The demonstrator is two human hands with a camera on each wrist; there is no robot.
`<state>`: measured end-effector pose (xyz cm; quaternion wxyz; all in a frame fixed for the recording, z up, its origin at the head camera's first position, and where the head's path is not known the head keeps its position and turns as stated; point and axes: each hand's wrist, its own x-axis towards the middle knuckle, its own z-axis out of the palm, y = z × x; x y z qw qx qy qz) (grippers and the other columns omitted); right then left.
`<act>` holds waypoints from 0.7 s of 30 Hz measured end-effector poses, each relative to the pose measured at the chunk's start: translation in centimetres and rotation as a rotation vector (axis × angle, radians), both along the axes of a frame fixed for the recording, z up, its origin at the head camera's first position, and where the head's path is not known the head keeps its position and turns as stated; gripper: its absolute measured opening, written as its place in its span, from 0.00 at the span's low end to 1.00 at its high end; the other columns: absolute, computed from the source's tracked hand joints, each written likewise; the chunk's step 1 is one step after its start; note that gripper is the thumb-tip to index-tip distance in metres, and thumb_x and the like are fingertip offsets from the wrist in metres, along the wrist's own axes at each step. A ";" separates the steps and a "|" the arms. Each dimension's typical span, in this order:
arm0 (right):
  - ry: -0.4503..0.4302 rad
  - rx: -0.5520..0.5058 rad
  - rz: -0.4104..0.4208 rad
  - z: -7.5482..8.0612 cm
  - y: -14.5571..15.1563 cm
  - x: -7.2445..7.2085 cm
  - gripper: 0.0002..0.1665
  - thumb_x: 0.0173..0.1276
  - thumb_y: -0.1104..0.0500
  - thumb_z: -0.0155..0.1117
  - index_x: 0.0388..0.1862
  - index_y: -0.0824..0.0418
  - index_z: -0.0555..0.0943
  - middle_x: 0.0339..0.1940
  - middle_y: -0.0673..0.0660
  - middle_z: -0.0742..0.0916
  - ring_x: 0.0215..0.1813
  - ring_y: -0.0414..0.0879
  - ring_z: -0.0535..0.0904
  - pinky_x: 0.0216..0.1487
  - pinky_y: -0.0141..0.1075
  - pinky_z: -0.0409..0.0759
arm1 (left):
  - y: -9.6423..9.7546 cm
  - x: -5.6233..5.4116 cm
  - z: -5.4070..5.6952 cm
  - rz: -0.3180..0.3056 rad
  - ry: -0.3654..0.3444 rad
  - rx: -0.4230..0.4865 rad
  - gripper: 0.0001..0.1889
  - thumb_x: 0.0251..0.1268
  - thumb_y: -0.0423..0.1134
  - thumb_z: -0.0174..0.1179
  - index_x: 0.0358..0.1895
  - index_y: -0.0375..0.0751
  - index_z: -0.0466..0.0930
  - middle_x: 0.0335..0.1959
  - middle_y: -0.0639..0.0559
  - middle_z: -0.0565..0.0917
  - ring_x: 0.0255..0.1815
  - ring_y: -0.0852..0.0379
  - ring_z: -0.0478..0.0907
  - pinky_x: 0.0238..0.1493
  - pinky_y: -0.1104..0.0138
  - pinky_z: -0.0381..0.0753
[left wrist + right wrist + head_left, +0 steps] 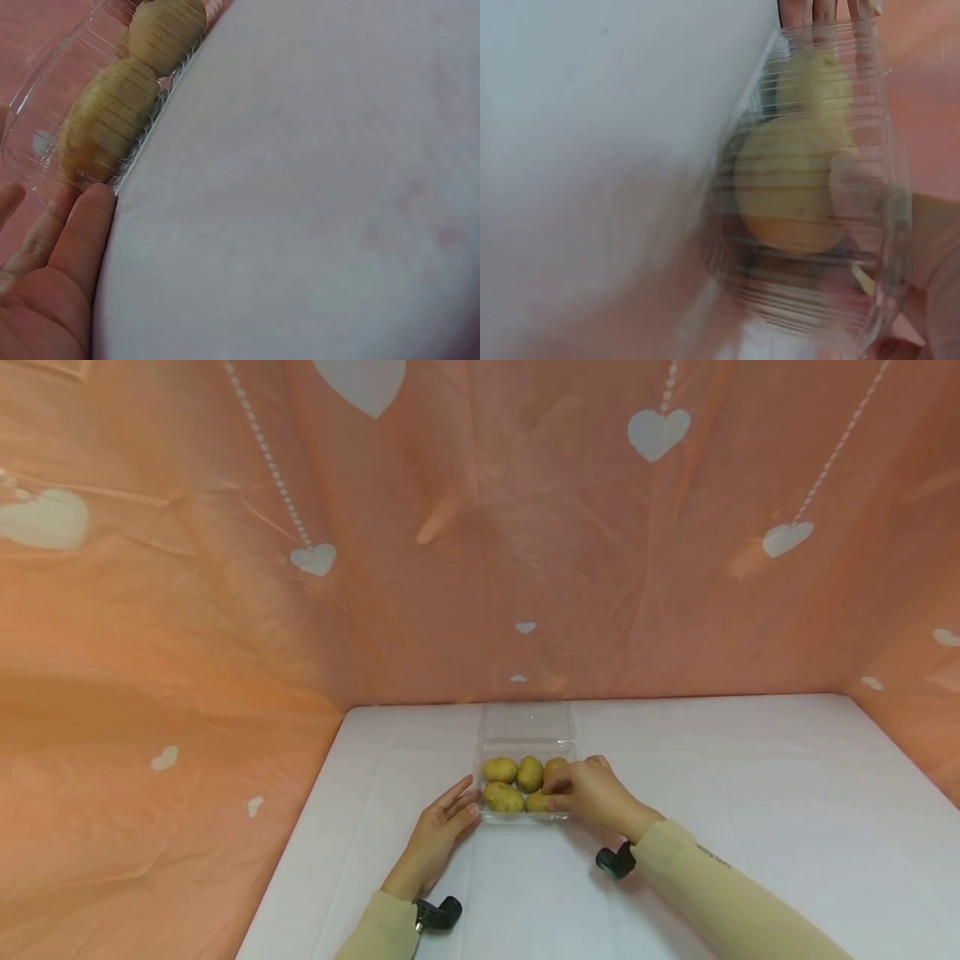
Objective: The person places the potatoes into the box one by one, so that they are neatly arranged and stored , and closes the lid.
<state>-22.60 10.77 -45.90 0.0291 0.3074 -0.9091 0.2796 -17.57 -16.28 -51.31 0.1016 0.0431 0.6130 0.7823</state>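
A clear plastic clamshell box (495, 817) sits on the white table with its lid (527, 723) folded back. Several yellow potatoes lie inside, among them a front left potato (503, 797) and a back middle potato (529, 773). My left hand (437, 837) touches the box's left side, fingers loosely extended; the left wrist view shows fingertips (96, 196) against its ribbed wall. Reaching over the right rim, my right hand (600, 795) holds the front right potato (787, 184) between thumb and fingers inside the box. The palm hides part of the box's right end.
White cloth covers the table (750, 793). An orange curtain (480, 568) with white hearts hangs behind it and along both sides. Black wrist cameras (617, 861) are strapped to both forearms.
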 end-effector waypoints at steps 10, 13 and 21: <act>-0.165 -0.198 -0.108 0.0 1.1 0.6 0.09 0.60 0.54 0.73 0.40 0.51 0.87 0.37 0.40 0.86 0.47 0.42 0.80 0.56 0.47 0.73 | 0.0 0.0 0.0 -0.002 -0.001 -0.020 0.35 0.69 0.37 0.60 0.75 0.36 0.55 0.69 0.31 0.64 0.68 0.41 0.63 0.63 0.62 0.71; -0.213 -0.268 -0.179 0.1 1.6 0.4 0.10 0.62 0.52 0.71 0.42 0.51 0.85 0.38 0.41 0.85 0.46 0.42 0.79 0.53 0.45 0.76 | 0.1 0.0 0.2 0.007 -0.022 -0.019 0.35 0.68 0.36 0.60 0.75 0.36 0.54 0.68 0.31 0.64 0.67 0.42 0.65 0.63 0.61 0.72; -0.263 -0.432 -0.290 -0.1 2.9 -0.6 0.24 0.65 0.49 0.69 0.54 0.61 0.80 0.48 0.56 0.84 0.42 0.46 0.80 0.46 0.41 0.80 | -0.1 -1.2 1.5 0.016 -0.041 -0.057 0.34 0.70 0.34 0.57 0.75 0.36 0.52 0.68 0.31 0.65 0.65 0.43 0.67 0.60 0.57 0.74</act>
